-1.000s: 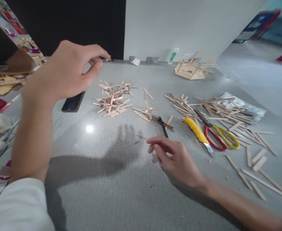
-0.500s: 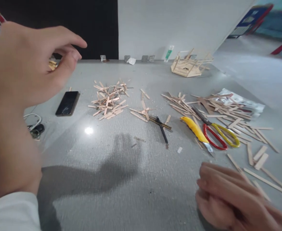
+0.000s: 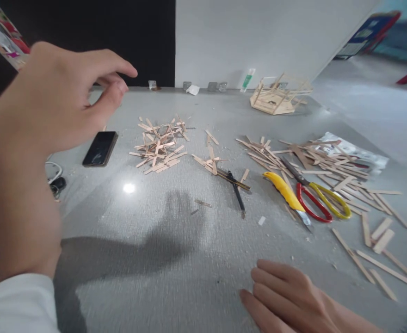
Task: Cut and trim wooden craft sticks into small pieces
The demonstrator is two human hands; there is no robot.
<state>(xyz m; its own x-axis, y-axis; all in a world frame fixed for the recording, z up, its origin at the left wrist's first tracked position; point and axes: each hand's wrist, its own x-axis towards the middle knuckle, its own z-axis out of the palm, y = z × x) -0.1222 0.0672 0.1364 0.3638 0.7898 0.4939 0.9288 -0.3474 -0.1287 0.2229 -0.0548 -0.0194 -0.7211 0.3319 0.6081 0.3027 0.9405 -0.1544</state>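
Note:
My left hand (image 3: pixel 61 97) is raised above the table at the left, fingers curved, with a gap between thumb and forefinger and nothing seen in it. Below and beside it lies a phone (image 3: pixel 100 149). Low at the front right, my right hand (image 3: pixel 290 300) is palm down with its fingers stretched out, holding nothing visible. Ahead of it are a small white scrap (image 3: pixel 262 221), a black pen (image 3: pixel 237 192) and a yellow utility knife (image 3: pixel 285 192) with its blade out. Scissors (image 3: pixel 314 201) with red and yellow handles lie beside the knife.
Short wooden sticks (image 3: pixel 162 145) are heaped mid-table, with longer sticks (image 3: pixel 328 162) around a plastic bag (image 3: pixel 370 157) at right. A stick-built frame (image 3: pixel 274 99) and a glue tube (image 3: pixel 248 79) stand near the back panel (image 3: pixel 241 37). Cables (image 3: pixel 53 172) lie at left.
My right hand has drawn back from beside the pen toward the front edge, going from curled to stretched out. My left hand has shifted left, uncovering the phone.

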